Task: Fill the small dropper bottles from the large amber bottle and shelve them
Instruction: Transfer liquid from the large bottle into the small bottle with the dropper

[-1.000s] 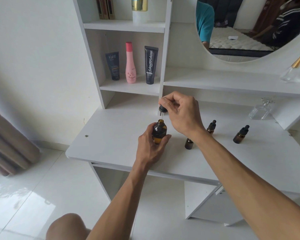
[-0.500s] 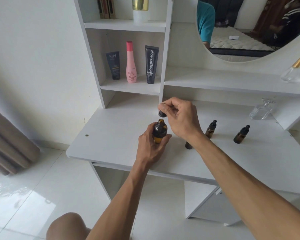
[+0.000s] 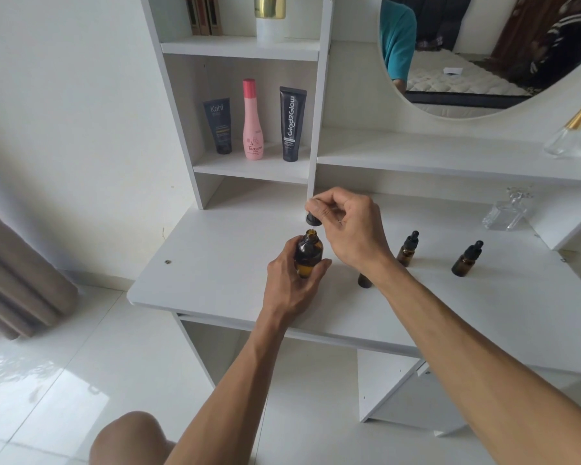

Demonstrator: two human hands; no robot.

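Left hand gripped the large amber bottle, upright at the tabletop's near-left. Right hand pinched the black cap just above its open neck. Step judged: recapping or drawing liquid; next needs steady alignment.

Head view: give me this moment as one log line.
left hand: grips large amber bottle, uncapped | right hand: pinches black dropper cap above its neck | small dropper bottles: on desk, unshelved
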